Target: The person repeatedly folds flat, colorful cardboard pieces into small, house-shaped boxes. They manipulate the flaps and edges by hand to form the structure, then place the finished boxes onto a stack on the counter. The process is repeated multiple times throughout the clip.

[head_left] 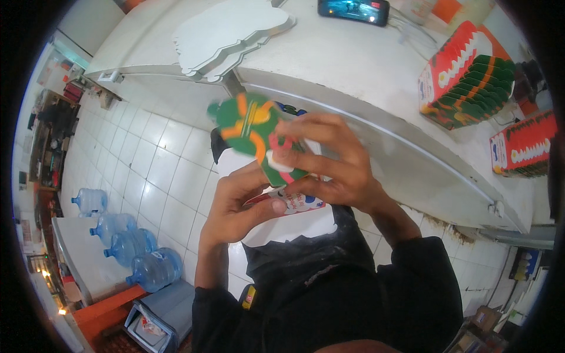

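Above my lap, a printed green cardboard cutout (250,126) with orange and yellow ribbon shapes is held between both hands, slightly blurred. My right hand (335,159) grips it from the right, fingers bent over its red and white part. With the thumb in front, my left hand (241,203) holds the lower edge, where a red and white printed panel (303,203) shows. Beneath it, a white cardboard sheet (265,232) lies across my lap. How the fingertips sit behind the cutout is hidden.
White die-cut sheets (229,38) overhang the counter (312,53) edge. A phone (353,10) lies at the back. On the right stand rows of green and red printed cutouts (471,82) and more (524,147). Blue water jugs (154,269) and a grey bin (162,317) are at left.
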Demonstrator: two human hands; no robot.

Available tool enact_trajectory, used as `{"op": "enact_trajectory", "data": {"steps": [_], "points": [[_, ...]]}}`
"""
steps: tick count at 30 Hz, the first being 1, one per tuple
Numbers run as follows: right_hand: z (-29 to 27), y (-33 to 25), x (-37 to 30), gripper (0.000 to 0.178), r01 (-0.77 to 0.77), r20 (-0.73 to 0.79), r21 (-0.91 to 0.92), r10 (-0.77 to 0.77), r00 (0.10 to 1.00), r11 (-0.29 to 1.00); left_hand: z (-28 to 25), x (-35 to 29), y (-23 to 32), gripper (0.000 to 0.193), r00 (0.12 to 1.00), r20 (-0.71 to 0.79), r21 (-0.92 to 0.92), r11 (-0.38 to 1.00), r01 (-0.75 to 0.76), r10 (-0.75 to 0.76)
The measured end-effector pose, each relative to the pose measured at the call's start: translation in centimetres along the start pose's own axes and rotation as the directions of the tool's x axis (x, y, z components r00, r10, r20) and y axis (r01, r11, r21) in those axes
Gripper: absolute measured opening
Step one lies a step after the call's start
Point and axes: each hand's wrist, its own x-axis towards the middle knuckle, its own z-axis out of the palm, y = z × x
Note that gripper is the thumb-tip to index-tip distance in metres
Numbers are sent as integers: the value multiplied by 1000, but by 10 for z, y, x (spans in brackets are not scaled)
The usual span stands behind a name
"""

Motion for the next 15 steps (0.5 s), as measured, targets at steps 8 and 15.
{"op": "enact_trajectory", "data": {"steps": [8,15], "points": [[3,4,-10,16,-37,2,363,39,999,931,10,-9,-26,76,965,-231,-586,810,-34,-126],[24,9,-24,15,-176,-53,585,255,966,792,32,13,-8,81,799,-548,-297,951,89,-246]]}}
